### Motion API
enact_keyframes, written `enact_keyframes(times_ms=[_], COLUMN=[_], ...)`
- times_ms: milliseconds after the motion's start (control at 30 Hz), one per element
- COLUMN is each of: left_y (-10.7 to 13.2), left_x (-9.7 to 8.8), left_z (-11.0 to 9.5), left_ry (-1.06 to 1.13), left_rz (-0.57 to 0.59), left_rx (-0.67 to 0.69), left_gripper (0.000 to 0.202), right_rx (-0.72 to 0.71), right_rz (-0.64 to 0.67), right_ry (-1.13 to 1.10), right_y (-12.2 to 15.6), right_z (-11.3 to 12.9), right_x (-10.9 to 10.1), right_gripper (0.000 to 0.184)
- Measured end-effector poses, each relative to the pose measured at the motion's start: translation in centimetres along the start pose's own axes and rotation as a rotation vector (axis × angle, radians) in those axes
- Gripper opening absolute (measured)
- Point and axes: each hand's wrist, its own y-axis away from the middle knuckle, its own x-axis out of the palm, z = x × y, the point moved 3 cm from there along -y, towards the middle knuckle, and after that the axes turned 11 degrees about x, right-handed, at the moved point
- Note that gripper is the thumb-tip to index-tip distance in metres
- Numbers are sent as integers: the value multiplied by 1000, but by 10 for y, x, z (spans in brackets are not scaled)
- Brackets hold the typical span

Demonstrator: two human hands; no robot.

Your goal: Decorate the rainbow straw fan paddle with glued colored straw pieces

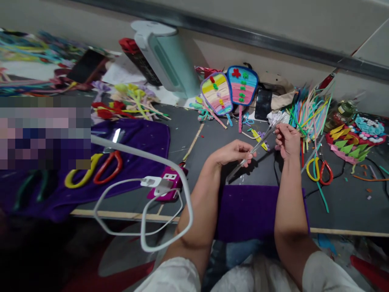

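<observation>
A long, thin, shiny see-through plastic packet (261,142) slants upward to the right, with what look like thin wires inside. My left hand (232,153) pinches its lower part between thumb and fingers. Near its upper end, my right hand (288,140) has its fingers closed at the packet's edge. Below both hands a purple cloth (247,211) lies at the table's front edge. Behind the packet rest small yellow and purple pipe-cleaner pieces (261,140) and two fan-shaped pipe-cleaner crafts, one yellow and pink (217,93), one blue-edged (243,87).
Scissors (319,170) and a pipe-cleaner bundle (313,113) lie right. A magenta power strip (166,186) with a looped white cable (190,202) sits left, beside more scissors (107,166) on purple cloth. A pale green upright device (170,61) stands at the back.
</observation>
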Motion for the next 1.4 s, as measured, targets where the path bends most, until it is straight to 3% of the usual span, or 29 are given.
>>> enact_keyframes(times_ms=[300, 533, 667, 900, 1233, 1400], left_y=[2, 2, 1, -1, -3, -5], left_x=[-2, 2, -2, -5, -3, -3], left_z=[0, 0, 0, 4, 3, 6], left_ry=[43, 76, 59, 24, 3, -3], left_rz=[18, 47, 14, 20, -47, -62], left_rx=[-24, -38, -9, 5, 8, 5], left_gripper=[37, 39, 38, 36, 33, 30], right_rx=[-155, -236, -216, -11, -181, -167], right_rz=[-112, -75, -112, -62, -176, -260], right_ry=[146, 194, 208, 70, 229, 179], right_y=[3, 7, 3, -4, -1, -6], right_z=[3, 6, 1, -7, -2, -6], right_x=[-4, -3, -5, -6, -12, -12], right_gripper=[36, 31, 36, 36, 23, 18])
